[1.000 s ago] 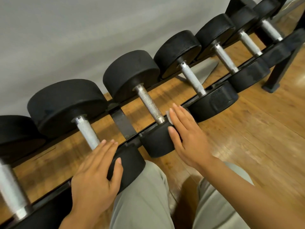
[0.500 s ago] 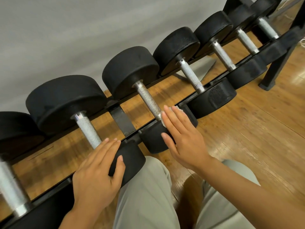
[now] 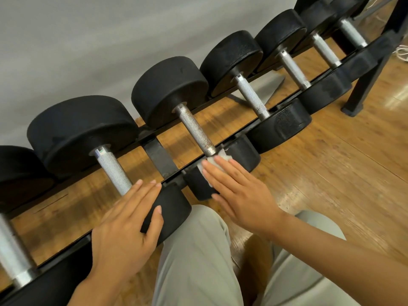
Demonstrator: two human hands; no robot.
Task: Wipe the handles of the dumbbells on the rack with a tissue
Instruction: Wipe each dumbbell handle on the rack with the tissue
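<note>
Tissue under flat right hand fingers at rusty handle base — left hand flat on neighbouring dumbbell head

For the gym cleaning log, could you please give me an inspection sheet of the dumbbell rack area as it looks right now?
Surface: wooden floor, glossy, under a black rack.
Job's things: dumbbells in a row on the rack; the rust-speckled handle is not yet covered by the white tissue, which lies on the near head at the handle's base.
Clutter: nothing seen.
Hands: right hand presses the tissue flat with straight fingers; left hand rests flat on the neighbouring dumbbell's near head.
Cables: white cord on the floor at the far right edge.
Surroundings: plain grey wall behind the rack.
</note>
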